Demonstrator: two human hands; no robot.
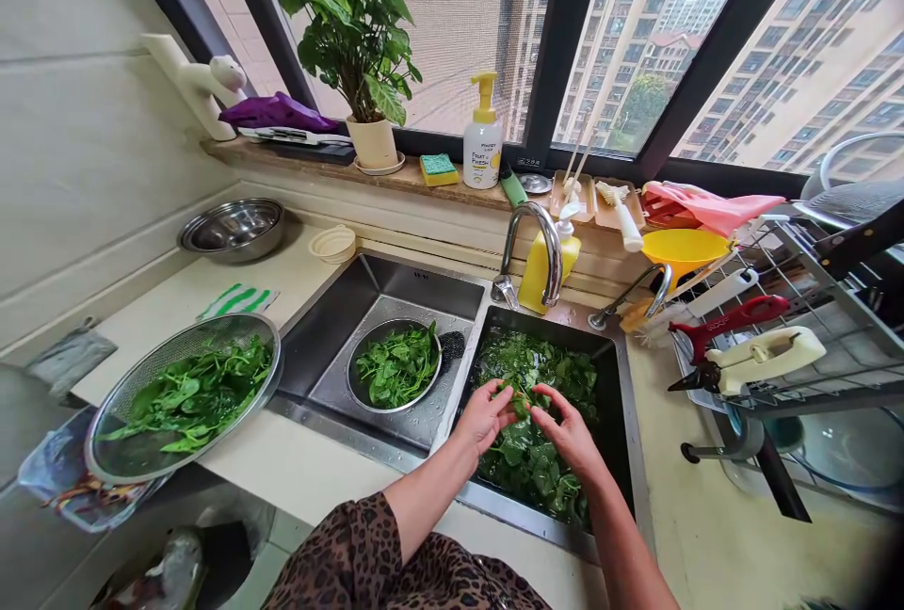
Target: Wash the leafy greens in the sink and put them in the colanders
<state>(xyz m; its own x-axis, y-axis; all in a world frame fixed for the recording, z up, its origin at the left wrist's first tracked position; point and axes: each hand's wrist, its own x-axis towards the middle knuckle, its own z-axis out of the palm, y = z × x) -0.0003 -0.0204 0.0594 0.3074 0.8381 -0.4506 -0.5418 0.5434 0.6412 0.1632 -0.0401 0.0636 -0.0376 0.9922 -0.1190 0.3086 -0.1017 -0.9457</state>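
Over the right sink basin (639,459), my left hand (484,418) and my right hand (567,428) face each other. Between them is a small sprig of leafy greens (521,400), pinched by the fingers of both. Below, many more greens (543,473) float in water that fills the basin. In the left basin (321,361) stands a metal bowl (351,382) with picked leaves (396,365) in it. A large mesh strainer (105,436) with a heap of greens (204,393) rests on the counter at the left.
A curved faucet (519,215) rises behind the basins, beside a yellow bottle (537,271). On the right, a wire dish rack (769,393) holds scissors and kitchen tools. The sill bears a potted plant (373,141), a sponge (439,171) and a pump bottle (482,153).
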